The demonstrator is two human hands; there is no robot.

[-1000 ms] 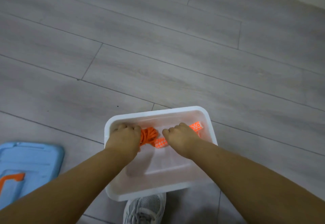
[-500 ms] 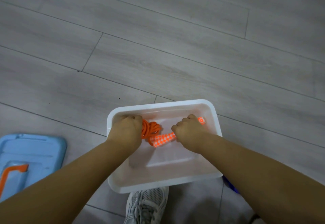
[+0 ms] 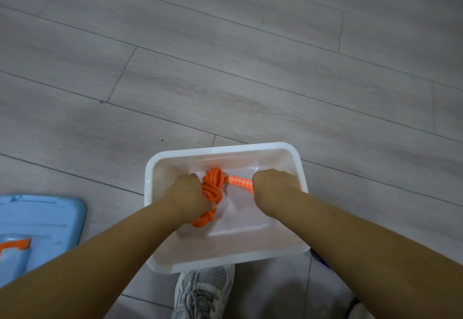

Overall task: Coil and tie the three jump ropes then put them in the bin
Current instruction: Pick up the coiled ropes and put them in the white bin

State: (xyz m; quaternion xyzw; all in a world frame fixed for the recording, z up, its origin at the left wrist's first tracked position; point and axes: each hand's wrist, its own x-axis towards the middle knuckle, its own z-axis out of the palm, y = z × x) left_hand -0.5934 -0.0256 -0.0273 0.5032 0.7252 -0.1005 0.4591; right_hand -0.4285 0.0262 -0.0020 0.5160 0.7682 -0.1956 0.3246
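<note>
A white plastic bin [image 3: 302, 168] stands on the grey floor in front of me. Inside it lies a coiled orange jump rope [image 3: 213, 188] with orange-and-white checked handles [image 3: 240, 183]. My left hand [image 3: 186, 193] is inside the bin, closed on the orange coil, part of which hangs below my wrist. My right hand [image 3: 271, 186] is also in the bin, closed around the far end of the checked handles. No other jump rope shows clearly in view.
A light blue lid [image 3: 37, 223] with an orange part lies on the floor at the left. My grey sneaker [image 3: 203, 291] is just below the bin. A small blue object [image 3: 320, 261] peeks out by the bin's right corner.
Both hands stayed in the bin on the rope. The coil has shifted toward me under my left hand, and my right hand now covers more of the handles.
</note>
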